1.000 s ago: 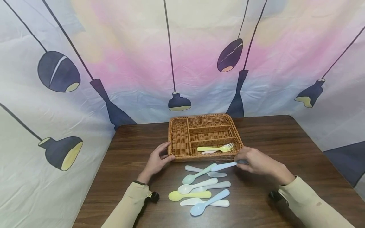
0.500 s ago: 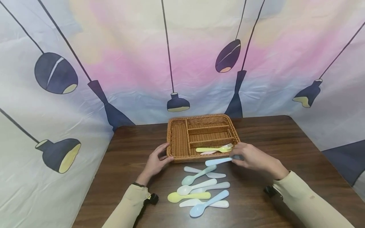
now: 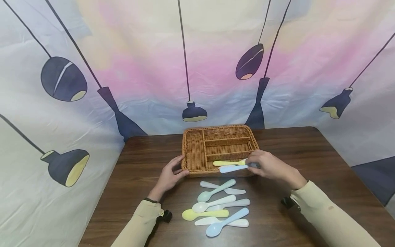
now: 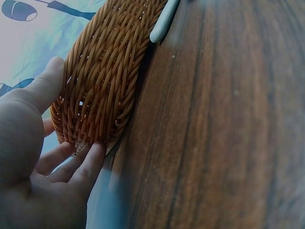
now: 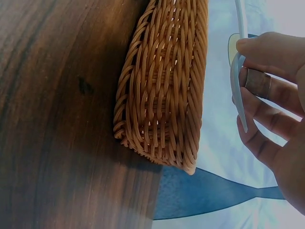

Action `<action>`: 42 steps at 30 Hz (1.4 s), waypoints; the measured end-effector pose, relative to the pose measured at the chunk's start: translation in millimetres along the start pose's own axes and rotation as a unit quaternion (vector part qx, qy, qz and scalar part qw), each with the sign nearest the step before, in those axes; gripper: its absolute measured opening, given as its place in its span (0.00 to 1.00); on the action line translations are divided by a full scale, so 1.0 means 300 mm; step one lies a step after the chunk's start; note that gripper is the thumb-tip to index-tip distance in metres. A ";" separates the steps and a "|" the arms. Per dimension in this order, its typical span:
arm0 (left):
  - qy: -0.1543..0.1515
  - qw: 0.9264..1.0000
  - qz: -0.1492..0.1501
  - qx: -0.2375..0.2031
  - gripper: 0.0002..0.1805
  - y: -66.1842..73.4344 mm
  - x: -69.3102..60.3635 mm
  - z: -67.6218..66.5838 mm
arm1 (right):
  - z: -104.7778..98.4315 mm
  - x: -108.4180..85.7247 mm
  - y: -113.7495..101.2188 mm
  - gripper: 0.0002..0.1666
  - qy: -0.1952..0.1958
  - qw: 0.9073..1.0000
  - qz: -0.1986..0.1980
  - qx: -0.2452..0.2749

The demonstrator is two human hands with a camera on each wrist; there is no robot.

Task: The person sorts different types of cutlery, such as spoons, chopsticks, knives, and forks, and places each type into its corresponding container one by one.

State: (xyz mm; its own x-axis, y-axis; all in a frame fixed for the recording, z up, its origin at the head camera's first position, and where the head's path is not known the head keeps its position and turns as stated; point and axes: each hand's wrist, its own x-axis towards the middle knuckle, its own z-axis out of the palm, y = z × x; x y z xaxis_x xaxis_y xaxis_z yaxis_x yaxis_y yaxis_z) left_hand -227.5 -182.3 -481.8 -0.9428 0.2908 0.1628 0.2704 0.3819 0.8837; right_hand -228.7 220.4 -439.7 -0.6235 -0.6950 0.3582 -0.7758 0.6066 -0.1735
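At the left front corner of the wicker cutlery tray (image 3: 194,170), my left hand (image 3: 168,175) grips the woven wall between thumb and fingers. The left wrist view shows the thumb (image 4: 50,78) at the rim and the fingertips low on the wicker. My right hand (image 3: 267,168) pinches a light blue fork (image 3: 232,168) over the tray's front edge, its handle pointing left. Seen side-on, the fork's curved head (image 5: 237,93) lies by my fingers. Beneath it, a yellow fork (image 3: 226,163) lies in the front compartment, partly covered by the hand.
Before the tray lie a green spoon (image 3: 216,190), a white spoon (image 3: 213,203), a yellow spoon (image 3: 205,214), a blue spoon (image 3: 226,223) and several pale knives, some crossing. The brown table (image 3: 139,151) ends at a printed cloth (image 3: 154,85) behind.
My right hand has carried the blue fork from right of the tray's front corner, leftward and up over its front edge. The left hand keeps its place on the tray.
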 end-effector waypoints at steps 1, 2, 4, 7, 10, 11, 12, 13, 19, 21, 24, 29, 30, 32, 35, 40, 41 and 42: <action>0.000 1.000 0.000 0.001 0.37 0.000 -0.001 0.000 | 0.001 0.003 0.002 0.06 -0.001 1.000 0.004 0.000; 0.000 1.000 0.001 0.003 0.37 0.000 -0.001 0.000 | 0.002 0.007 0.004 0.05 -0.003 1.000 0.008 -0.002; -0.001 1.000 0.002 0.003 0.37 0.001 -0.001 0.000 | 0.004 0.015 0.009 0.06 -0.006 1.000 0.015 -0.003; -0.001 1.000 0.005 0.001 0.37 0.003 0.000 0.000 | 0.004 0.030 0.018 0.06 -0.005 1.000 0.020 -0.001; 0.000 1.000 0.007 -0.005 0.37 0.003 0.003 -0.001 | 0.005 0.047 0.028 0.06 -0.002 1.000 0.024 -0.002; 0.000 1.000 0.007 -0.005 0.37 0.003 0.004 -0.001 | 0.007 0.052 0.032 0.06 -0.002 1.000 0.024 -0.003; 0.000 1.000 0.006 -0.006 0.37 0.002 0.004 0.000 | 0.009 0.057 0.036 0.05 -0.002 1.000 0.026 -0.005; 0.000 1.000 0.006 -0.007 0.37 0.002 0.005 0.000 | 0.010 0.062 0.039 0.05 -0.001 1.000 0.025 -0.006; -0.004 1.000 -0.001 -0.005 0.37 0.001 0.006 0.001 | 0.023 0.086 0.057 0.05 0.002 1.000 0.022 -0.004; -0.004 1.000 -0.003 -0.004 0.37 0.001 0.006 0.001 | 0.029 0.092 0.065 0.06 0.004 1.000 0.023 -0.006; -0.004 1.000 -0.003 -0.001 0.38 0.003 0.006 0.001 | 0.037 0.098 0.074 0.07 0.008 1.000 0.026 -0.006; -0.004 1.000 0.001 -0.003 0.37 0.003 0.008 0.002 | 0.049 0.103 0.078 0.11 0.018 0.999 0.035 0.015; -0.005 1.000 0.001 -0.004 0.37 0.002 0.008 0.001 | 0.051 0.102 0.077 0.13 0.019 0.999 0.039 0.021; -0.006 1.000 0.001 -0.005 0.37 0.001 0.008 0.001 | 0.053 0.099 0.075 0.16 0.019 0.998 0.047 0.032; -0.005 1.000 0.001 -0.006 0.37 0.000 0.007 0.001 | 0.050 0.096 0.069 0.18 0.013 0.997 0.063 0.040; -0.003 1.000 -0.003 -0.006 0.37 -0.001 0.004 0.000 | 0.044 0.094 0.064 0.18 0.003 0.996 0.076 0.040; -0.004 1.000 -0.003 -0.005 0.37 -0.001 0.003 0.000 | 0.043 0.094 0.063 0.18 0.000 0.996 0.078 0.041; -0.004 1.000 -0.003 -0.003 0.37 0.000 0.003 -0.001 | 0.043 0.093 0.063 0.18 -0.002 0.996 0.080 0.043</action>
State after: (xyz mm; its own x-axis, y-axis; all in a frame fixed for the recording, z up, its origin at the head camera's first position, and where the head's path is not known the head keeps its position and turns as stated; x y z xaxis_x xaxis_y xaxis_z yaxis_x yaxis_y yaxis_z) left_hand -228.4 -182.3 -481.5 -0.9429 0.2950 0.1546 0.2637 0.3776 0.8876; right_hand -262.1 207.4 -444.8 -0.7393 -0.5942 0.3168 -0.6726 0.6742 -0.3052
